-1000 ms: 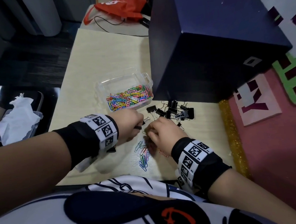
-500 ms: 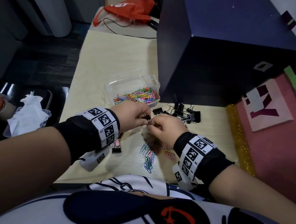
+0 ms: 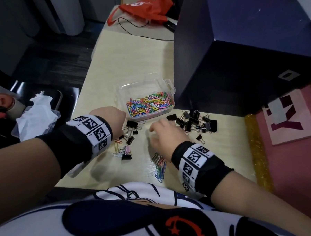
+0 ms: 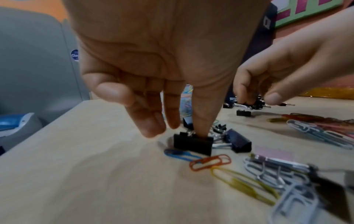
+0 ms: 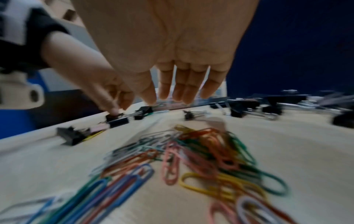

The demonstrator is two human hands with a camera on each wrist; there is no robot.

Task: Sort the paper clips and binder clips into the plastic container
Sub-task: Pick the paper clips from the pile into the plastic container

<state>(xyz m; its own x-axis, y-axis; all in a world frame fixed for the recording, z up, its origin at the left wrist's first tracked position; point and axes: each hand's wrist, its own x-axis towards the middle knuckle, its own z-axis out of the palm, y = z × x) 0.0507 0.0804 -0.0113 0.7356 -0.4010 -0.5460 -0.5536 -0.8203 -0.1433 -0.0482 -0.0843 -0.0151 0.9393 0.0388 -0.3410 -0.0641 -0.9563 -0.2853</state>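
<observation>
We saw the left hand with fingers pointing down, one fingertip pressing a small black binder clip on the pale wooden surface; its grip closed on nothing. The right hand hovered with relaxed, straight fingers, empty, above loose coloured paper clips. The clear plastic container, holding coloured clips, stood beyond both hands, black binder clips piled just right of it.
</observation>
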